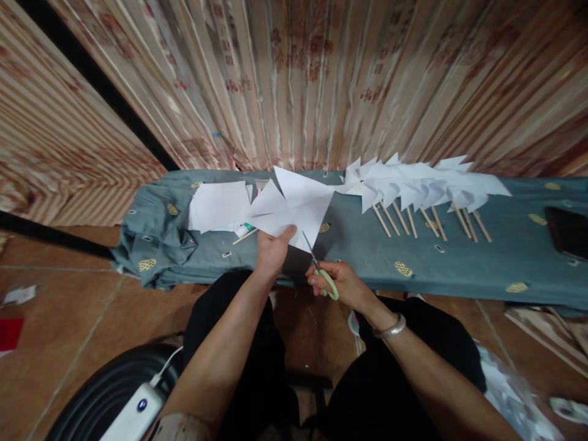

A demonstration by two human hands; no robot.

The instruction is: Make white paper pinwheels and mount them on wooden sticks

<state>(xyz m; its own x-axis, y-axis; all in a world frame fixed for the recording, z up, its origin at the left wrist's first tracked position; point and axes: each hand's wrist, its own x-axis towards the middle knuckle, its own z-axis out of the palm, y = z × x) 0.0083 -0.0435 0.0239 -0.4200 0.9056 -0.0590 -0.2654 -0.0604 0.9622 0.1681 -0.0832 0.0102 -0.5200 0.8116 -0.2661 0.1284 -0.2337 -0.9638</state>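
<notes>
My left hand (272,248) pinches the near edge of a white paper sheet (301,199) that has slits running in from its corners. Held in my right hand (342,283) is a pair of scissors with light green handles (329,285). Their blades meet the paper's near corner, to the right of my left thumb. Left of the held sheet lies a stack of white paper (220,205), and a thin wooden stick (244,236) pokes out below it. Several white paper pinwheels (413,187) on wooden sticks overlap in a row on the right.
A grey-green cloth with yellow pineapple prints (367,263) covers the long bench. A dark phone (567,231) lies at its right end. Patterned curtains (298,79) hang close behind. On the floor at lower left are a black coiled item (87,392) and a white power bank (135,413) with a cable.
</notes>
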